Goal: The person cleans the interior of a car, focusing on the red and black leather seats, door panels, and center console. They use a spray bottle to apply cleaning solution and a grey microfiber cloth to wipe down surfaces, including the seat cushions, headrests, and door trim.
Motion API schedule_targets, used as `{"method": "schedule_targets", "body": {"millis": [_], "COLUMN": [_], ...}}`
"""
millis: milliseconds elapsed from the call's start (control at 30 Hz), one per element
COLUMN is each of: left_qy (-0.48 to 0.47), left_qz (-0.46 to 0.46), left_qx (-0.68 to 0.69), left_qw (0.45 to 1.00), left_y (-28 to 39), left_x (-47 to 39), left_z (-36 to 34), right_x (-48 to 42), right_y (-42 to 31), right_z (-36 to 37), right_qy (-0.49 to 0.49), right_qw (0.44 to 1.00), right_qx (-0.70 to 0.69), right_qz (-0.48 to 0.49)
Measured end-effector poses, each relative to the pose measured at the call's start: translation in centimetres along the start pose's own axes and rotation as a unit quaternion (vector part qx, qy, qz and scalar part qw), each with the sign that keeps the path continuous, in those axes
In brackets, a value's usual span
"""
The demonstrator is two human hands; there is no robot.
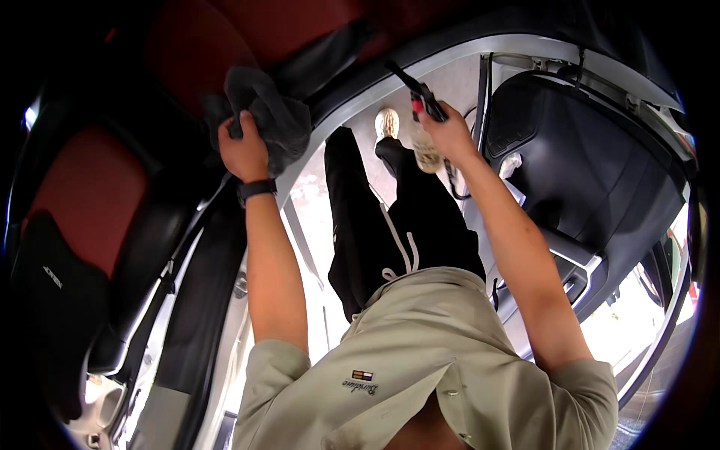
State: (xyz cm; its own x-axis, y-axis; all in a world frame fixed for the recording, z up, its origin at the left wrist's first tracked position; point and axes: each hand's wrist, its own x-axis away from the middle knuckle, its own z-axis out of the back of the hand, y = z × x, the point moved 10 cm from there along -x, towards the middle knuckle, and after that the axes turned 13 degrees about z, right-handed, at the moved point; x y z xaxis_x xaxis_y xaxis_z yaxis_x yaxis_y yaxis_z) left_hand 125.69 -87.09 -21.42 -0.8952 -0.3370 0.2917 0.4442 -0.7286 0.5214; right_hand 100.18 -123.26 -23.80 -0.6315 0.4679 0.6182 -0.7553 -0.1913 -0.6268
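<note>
My left hand (245, 147), with a dark watch band at the wrist, grips a crumpled dark grey cloth (281, 121) in front of a red and black car seat (197, 50). My right hand (450, 135) is closed around a black handheld tool (419, 90) with a red part and a long thin front end. This tool points up and left, over the light door sill (450, 62). A black hose or cable (453, 180) hangs below the right hand; where it joins the tool cannot be seen. The two hands are well apart.
The open car door (579, 146), with its black inner panel, stands at the right. A second red and black seat (90, 185) and a black door pillar (197, 315) are at the left. My shoes (387, 122) are on the floor outside the sill.
</note>
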Motion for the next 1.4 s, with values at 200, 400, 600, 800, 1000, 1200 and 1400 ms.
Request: {"method": "schedule_targets", "body": {"millis": [200,400,600,800,1000,1200,1400], "left_qy": [-0.101,-0.175,-0.243,-0.359,-0.54,-0.519,-0.527], "left_qz": [0.087,0.115,0.063,-0.131,-0.063,-0.06,-0.081], "left_qx": [-0.018,-0.089,-0.165,-0.005,0.051,0.031,0.008], "left_qw": [0.991,0.974,0.954,0.924,0.838,0.852,0.846], "left_y": [-9.6,-14.7,-14.5,0.4,-0.7,-1.2,-1.2], "left_x": [14.4,24.6,26.6,29.2,29.7,28.2,27.0], "left_z": [0.0,-0.1,-1.6,-3.8,-6.4,-3.3,-2.7], "right_x": [-3.5,-4.8,-0.3,11.5,17.5,19.6,19.7], "right_y": [2.5,3.5,1.9,-2.5,-5.2,-4.7,-2.9], "right_z": [-8.8,-6.6,-4.1,-1.3,-1.0,-4.1,-5.9], "right_qy": [-0.137,-0.085,-0.141,-0.2,-0.199,-0.162,-0.136], "right_qw": [0.983,0.991,0.976,0.948,0.941,0.927,0.916], "right_qx": [-0.122,-0.105,-0.141,-0.191,-0.22,-0.301,-0.358], "right_qz": [-0.001,0.003,0.092,0.159,0.16,0.155,0.119]}}
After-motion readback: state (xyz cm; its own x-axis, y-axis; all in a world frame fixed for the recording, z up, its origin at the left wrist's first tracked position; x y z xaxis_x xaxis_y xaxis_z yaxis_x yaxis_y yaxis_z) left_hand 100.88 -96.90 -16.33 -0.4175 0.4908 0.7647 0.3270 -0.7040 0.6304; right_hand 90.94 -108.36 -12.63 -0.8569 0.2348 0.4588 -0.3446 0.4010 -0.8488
